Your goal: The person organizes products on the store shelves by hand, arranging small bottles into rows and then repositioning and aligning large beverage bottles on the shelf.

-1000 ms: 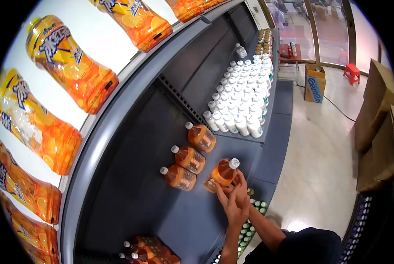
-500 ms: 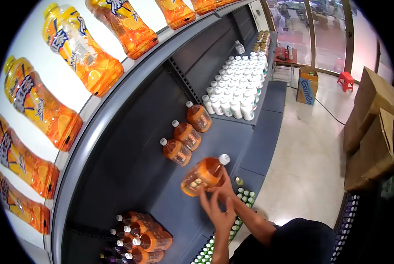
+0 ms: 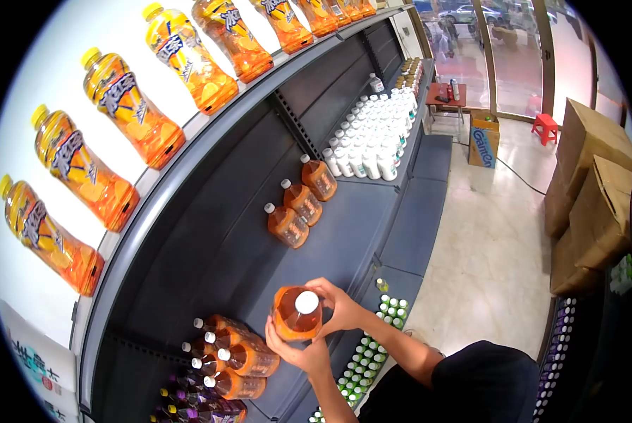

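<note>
An orange-brown bottle with a white cap (image 3: 296, 314) is held between my two hands over the grey shelf (image 3: 330, 233). My left hand (image 3: 298, 352) wraps round its lower left side, and my right hand (image 3: 337, 308) grips it from the right. The bottle's cap faces the camera. Three similar bottles (image 3: 303, 203) stand in a row behind it, by the shelf's back panel. A cluster of the same bottles (image 3: 249, 358) stands just left of my left hand.
White bottles (image 3: 372, 134) fill the far shelf. Yellow-capped bottles (image 3: 122, 106) line the shelf above. Green bottles with white caps (image 3: 365, 356) stand on the lower level. Dark bottles (image 3: 199, 402) stand bottom left. Cardboard boxes (image 3: 591, 204) and a red stool (image 3: 545, 129) are at the right.
The held bottle has moved left, towards the bottle cluster, and its cap has turned to the camera. My left hand has closed round its side. The view has shifted, showing more of the cluster.
</note>
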`<state>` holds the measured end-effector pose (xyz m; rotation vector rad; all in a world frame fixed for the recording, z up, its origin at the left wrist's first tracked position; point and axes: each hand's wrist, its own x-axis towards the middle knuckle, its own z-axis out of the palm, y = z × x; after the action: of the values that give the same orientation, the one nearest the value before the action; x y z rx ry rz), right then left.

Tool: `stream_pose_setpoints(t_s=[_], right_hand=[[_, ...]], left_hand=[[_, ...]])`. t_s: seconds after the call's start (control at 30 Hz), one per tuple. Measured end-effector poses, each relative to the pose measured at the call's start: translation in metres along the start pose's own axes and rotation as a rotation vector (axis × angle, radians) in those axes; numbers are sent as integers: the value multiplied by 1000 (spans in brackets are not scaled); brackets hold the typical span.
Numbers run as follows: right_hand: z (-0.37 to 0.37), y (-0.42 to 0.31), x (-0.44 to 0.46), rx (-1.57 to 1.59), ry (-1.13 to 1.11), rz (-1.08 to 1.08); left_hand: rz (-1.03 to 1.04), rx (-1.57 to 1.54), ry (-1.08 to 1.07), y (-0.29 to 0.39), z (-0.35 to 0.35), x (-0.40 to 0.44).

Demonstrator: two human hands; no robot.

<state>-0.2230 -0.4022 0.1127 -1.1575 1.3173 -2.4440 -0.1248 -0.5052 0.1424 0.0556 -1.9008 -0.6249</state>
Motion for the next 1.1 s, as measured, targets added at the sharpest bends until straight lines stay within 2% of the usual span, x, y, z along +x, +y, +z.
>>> stream_pose_setpoints(t_s=[0.13,0.17,0.23,0.3,0.4,0.5,0.6,0.7,0.9,1.1], right_hand=[[29,-35,-4,-195,-211,99],[35,-44,-3,-148,-262,102],[49,-45,-3,-116,-330,107],[63,-42,-10,-107,-352,70],[89,-26,-17,-68,-419,106],[114,-17,-22,-123,-479,180],[140,-17,-28,-97,-491,284],[156,6,-34,-91,-530,275],[180,31,-46,-87,-708,292],[179,54,-57,-9,-740,394]], left_hand=[[-98,-100,128,0,-35,-18],[-130,-122,178,-6,-43,-25],[-49,-41,227,-29,-65,-42],[20,16,256,-44,-86,-55],[-111,-33,257,-43,-122,-63],[-133,156,270,-45,-156,-74],[-185,203,361,-34,-177,-72],[-270,174,341,-38,-204,-83],[-480,-162,352,-38,-236,-97],[-486,-70,94,-50,-254,-98]])
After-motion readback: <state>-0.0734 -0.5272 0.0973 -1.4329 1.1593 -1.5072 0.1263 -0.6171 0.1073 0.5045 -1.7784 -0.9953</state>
